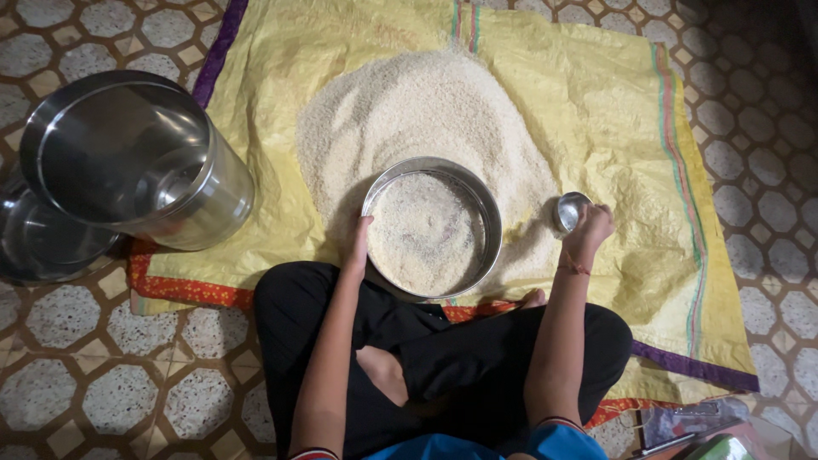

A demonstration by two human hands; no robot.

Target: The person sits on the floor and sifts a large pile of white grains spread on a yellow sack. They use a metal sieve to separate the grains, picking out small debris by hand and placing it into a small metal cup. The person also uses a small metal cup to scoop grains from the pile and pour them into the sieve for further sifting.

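Left hand (359, 244) fingers grip the sieve (431, 227) rim at nine o'clock; right hand (590, 228) fingers pinch a cup (568, 210); tilting risks spilling rice (426, 111).

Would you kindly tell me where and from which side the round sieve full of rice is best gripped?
Grip the round sieve by its upright steel rim, probably at opposite sides, left and right. The left hand already rests on the left rim. The wall is thin and vertical, so fingers can hook over it from above. The right hand holds a small steel cup.
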